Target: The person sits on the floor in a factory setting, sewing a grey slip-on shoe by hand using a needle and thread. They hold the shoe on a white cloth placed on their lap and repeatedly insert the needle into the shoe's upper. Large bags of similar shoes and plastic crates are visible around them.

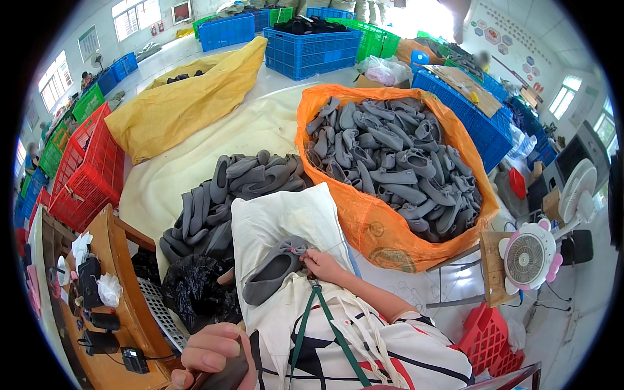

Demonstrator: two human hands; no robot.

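A grey slip-on shoe lies on a white cushion over my lap, its opening facing up. My right hand pinches the gathered trim at the shoe's edge, beside a small pink-red spot. A thin thread seems to run from those fingers across the cushion; whether they also hold a needle is too small to tell. Low at the left, my left hand curls around a grey piece that looks like another shoe, mostly cut off by the frame. A green lanyard hangs over my apron.
Grey shoes are piled beyond the cushion. At right, an orange sack brims with more. A black plastic bag and a wooden desk stand at left. A white fan is at right; crates line the back.
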